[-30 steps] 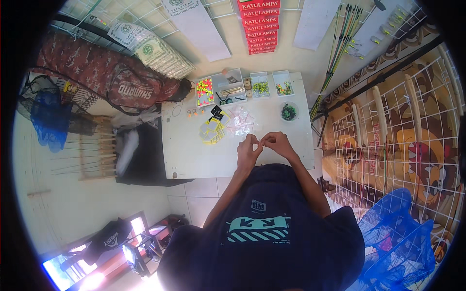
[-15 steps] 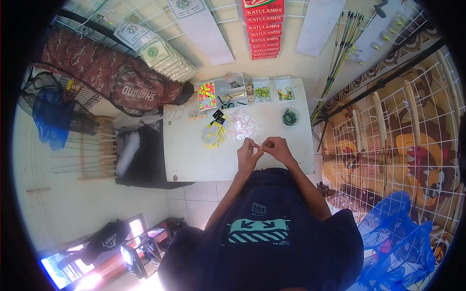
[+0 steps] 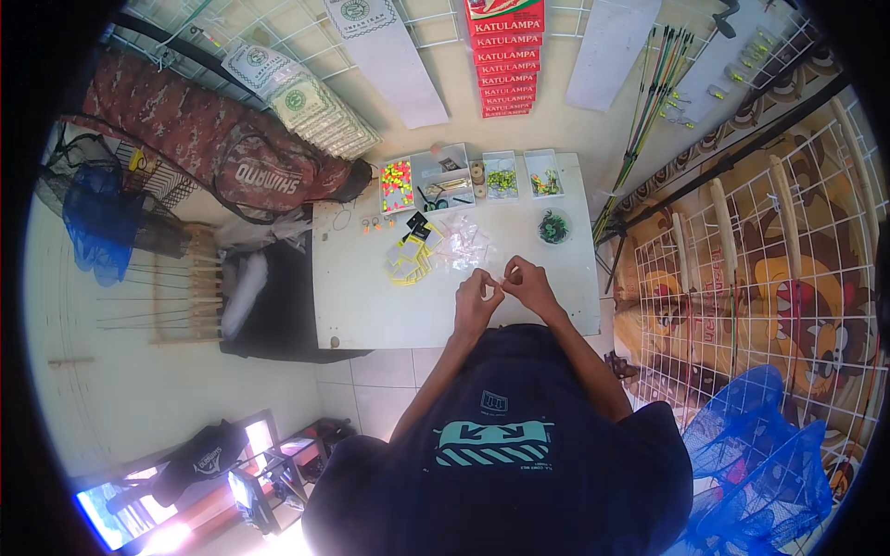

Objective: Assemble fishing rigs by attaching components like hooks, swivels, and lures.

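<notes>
Left hand (image 3: 477, 296) and right hand (image 3: 527, 282) pinched above white table (image 3: 389, 320), contents indiscernible

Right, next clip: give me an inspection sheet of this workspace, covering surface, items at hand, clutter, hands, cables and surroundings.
Surface: white table, edges bowed by the lens.
Items at hand: yellow-edged cards and clear small bags lie beyond the hands; anything between the fingertips is too small to identify.
Clutter: white trays of small colourful pieces along the far edge, a round tub of dark green pieces at right, small orange items at left.
Hands: left hand and right hand close together, above the near part.
Cables: nothing seen.
Surroundings: camouflage bag left, red boxes on the wall ahead, blue netting lower right.
</notes>
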The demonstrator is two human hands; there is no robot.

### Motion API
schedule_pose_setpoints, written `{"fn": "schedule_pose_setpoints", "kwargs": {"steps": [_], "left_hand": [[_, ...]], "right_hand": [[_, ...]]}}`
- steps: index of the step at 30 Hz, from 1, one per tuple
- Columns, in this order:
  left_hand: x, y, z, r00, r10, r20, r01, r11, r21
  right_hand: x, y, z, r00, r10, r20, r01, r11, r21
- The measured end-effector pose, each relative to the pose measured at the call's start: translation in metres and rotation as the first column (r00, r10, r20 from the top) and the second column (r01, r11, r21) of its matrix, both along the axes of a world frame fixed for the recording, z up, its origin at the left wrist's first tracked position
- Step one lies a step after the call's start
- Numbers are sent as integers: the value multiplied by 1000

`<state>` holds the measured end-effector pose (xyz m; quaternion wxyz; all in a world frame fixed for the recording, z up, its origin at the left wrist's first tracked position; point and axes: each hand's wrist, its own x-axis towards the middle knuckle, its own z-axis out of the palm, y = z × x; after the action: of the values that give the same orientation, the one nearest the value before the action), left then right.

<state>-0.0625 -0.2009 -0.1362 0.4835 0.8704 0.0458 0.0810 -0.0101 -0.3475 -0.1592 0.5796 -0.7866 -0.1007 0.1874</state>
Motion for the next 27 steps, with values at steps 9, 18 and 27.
{"fn": "schedule_pose_setpoints", "kwargs": {"steps": [9,18,27], "left_hand": [[5,17,2,958,-230,171,197,962,189],[2,23,-1,958,-278,-66,285,949,133],[1,27,-13,977,-179,-119,160,975,-153]], "right_hand": [[1,-6,0,999,28,-32,-26,997,68],[3,-6,-2,980,111,-165,-99,992,80],[7,-9,-15,961,271,-54,-261,954,150]]}}
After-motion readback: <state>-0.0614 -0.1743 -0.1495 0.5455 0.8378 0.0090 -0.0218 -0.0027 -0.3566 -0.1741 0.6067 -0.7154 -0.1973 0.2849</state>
